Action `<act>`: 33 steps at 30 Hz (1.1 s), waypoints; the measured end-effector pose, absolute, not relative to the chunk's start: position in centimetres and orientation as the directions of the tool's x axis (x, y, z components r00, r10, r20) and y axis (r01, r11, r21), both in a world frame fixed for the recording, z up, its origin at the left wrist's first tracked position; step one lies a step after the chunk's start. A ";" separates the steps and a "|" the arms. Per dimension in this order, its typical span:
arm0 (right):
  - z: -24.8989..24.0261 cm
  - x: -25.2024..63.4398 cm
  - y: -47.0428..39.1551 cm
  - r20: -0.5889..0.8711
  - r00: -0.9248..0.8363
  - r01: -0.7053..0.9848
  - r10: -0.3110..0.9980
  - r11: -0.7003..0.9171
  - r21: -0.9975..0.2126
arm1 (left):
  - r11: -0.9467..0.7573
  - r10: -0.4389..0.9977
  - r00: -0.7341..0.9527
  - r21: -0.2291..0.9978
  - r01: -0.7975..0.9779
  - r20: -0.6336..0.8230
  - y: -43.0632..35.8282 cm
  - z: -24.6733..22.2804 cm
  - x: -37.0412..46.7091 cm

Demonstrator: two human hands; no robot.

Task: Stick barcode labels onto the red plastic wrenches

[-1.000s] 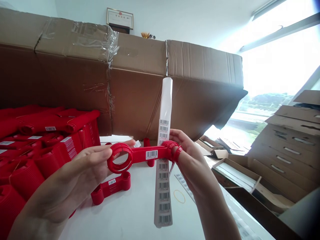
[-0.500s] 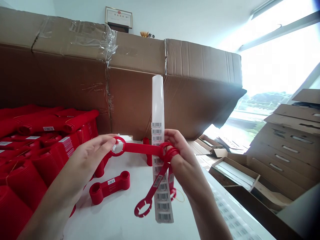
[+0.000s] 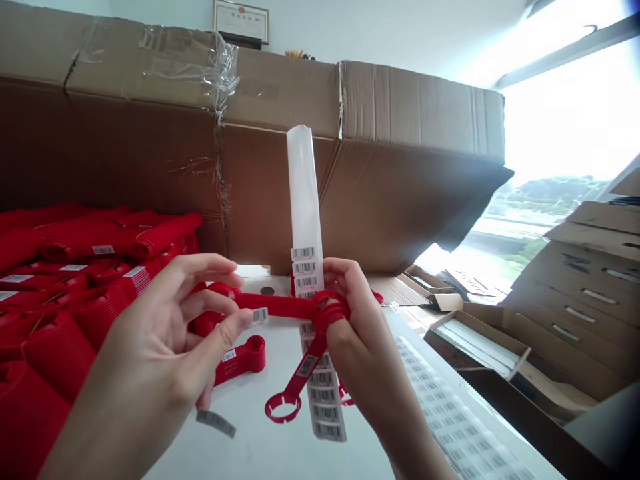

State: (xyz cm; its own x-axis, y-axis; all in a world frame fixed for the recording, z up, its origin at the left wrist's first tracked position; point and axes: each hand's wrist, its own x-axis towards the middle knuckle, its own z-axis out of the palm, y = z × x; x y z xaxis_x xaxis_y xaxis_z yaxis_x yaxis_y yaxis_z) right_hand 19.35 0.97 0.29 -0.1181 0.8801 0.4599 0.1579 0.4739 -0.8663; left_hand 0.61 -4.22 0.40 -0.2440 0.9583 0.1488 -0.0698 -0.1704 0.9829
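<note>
Daylight pours through a large window (image 3: 565, 133) on the right, washing out its panes; hazy greenery shows outside. The wall (image 3: 380, 33) is pale and plain. A gold-edged framed certificate (image 3: 241, 23) appears above a long row of taped brown cartons (image 3: 280, 173), which spans the view beyond the far edge of the white bench (image 3: 250, 460). Off the bench's right edge, open cardboard boxes (image 3: 480, 343) sit near a stack of flattened-looking cartons (image 3: 585, 293) with slotted handholds.

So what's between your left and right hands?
The head view shows a barcode sticker at the left hand, a red bar, and a barcode-label strip by the right hand.
</note>
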 end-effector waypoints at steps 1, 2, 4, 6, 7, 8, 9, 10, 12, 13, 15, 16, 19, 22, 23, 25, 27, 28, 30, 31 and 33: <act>0.3 19.2 0.8 0.463 -0.125 0.156 0.878 0.478 -0.865 | -0.149 0.952 -0.273 0.989 -0.003 0.142 -4.2 0.6 1.2; 0.3 19.2 0.6 0.464 -0.133 0.152 0.876 0.480 -0.864 | -0.126 0.943 -0.304 0.990 0.055 0.137 -4.1 0.9 1.7; 0.3 19.0 0.3 0.466 -0.142 0.145 0.874 0.484 -0.863 | -0.106 0.928 -0.348 0.990 0.098 0.133 -4.2 1.3 2.4; 0.2 19.0 0.2 0.458 -0.153 0.144 0.876 0.478 -0.867 | -0.110 0.930 -0.343 0.991 0.080 0.131 -4.1 1.5 2.6; 0.2 18.9 0.2 0.453 -0.161 0.142 0.877 0.475 -0.868 | -0.111 0.935 -0.332 0.991 0.072 0.128 -4.0 1.4 2.6; 0.2 18.9 0.1 0.450 -0.168 0.140 0.877 0.473 -0.870 | -0.108 0.939 -0.321 0.992 0.066 0.123 -3.8 1.3 2.4; 0.1 18.9 0.2 0.448 -0.175 0.138 0.877 0.472 -0.871 | -0.101 0.943 -0.313 0.993 0.065 0.116 -3.7 1.2 2.3; 0.1 18.9 0.2 0.448 -0.178 0.134 0.876 0.473 -0.871 | -0.094 0.944 -0.310 0.994 0.065 0.109 -3.5 1.0 2.2; 0.1 18.9 0.2 0.450 -0.179 0.130 0.875 0.475 -0.871 | -0.096 0.945 -0.307 0.993 0.066 0.111 -3.3 0.9 2.0; 0.1 18.9 0.2 0.449 -0.178 0.130 0.875 0.474 -0.871 | -0.103 0.946 -0.301 0.993 0.066 0.118 -3.2 0.8 2.0; 0.2 18.9 0.2 0.454 -0.177 0.129 0.873 0.478 -0.869 | -0.108 0.949 -0.291 0.992 0.064 0.122 -3.2 0.9 2.0; 0.1 18.9 0.2 0.457 -0.177 0.129 0.871 0.481 -0.867 | -0.102 0.952 -0.284 0.993 0.061 0.116 -3.1 0.9 2.1; 0.1 18.9 0.2 0.469 -0.174 0.133 0.866 0.492 -0.860 | -0.071 0.949 -0.306 0.997 0.036 0.078 -3.2 1.1 2.4; 0.0 18.9 0.3 0.468 -0.176 0.132 0.866 0.491 -0.861 | -0.062 0.938 -0.342 0.998 -0.005 0.056 -3.2 1.1 2.6; 0.0 18.9 0.3 0.465 -0.179 0.128 0.867 0.489 -0.863 | -0.068 0.936 -0.346 0.998 -0.008 0.061 -3.2 1.1 2.5; 0.0 18.9 0.3 0.456 -0.188 0.120 0.870 0.481 -0.869 | -0.084 0.937 -0.342 0.996 -0.007 0.076 -3.2 1.2 2.5; 0.0 18.9 0.2 0.451 -0.190 0.115 0.872 0.476 -0.872 | -0.091 0.939 -0.335 0.996 -0.014 0.081 -3.1 1.2 2.4; 0.0 18.9 0.2 0.451 -0.189 0.113 0.872 0.476 -0.872 | -0.088 0.942 -0.328 0.996 -0.026 0.075 -3.1 1.2 2.4; 0.1 18.9 0.2 0.452 -0.188 0.112 0.872 0.476 -0.872 | -0.081 0.945 -0.321 0.996 -0.048 0.062 -3.0 1.3 2.4; 0.1 18.9 0.1 0.454 -0.188 0.115 0.871 0.478 -0.871 | -0.081 0.945 -0.322 0.995 -0.051 0.061 -3.0 1.3 2.4; 0.1 18.9 0.1 0.454 -0.188 0.125 0.871 0.479 -0.869 | -0.086 0.944 -0.323 0.995 -0.045 0.067 -2.9 1.3 2.4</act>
State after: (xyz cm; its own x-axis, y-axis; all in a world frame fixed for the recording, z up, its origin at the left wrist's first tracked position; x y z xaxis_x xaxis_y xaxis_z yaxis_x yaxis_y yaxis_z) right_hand 18.87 0.11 0.09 -0.1875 0.8713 0.4535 0.1251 0.4791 -0.8688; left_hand 2.42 -2.94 1.30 -0.3234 0.9439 0.0669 -0.0453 -0.0860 0.9953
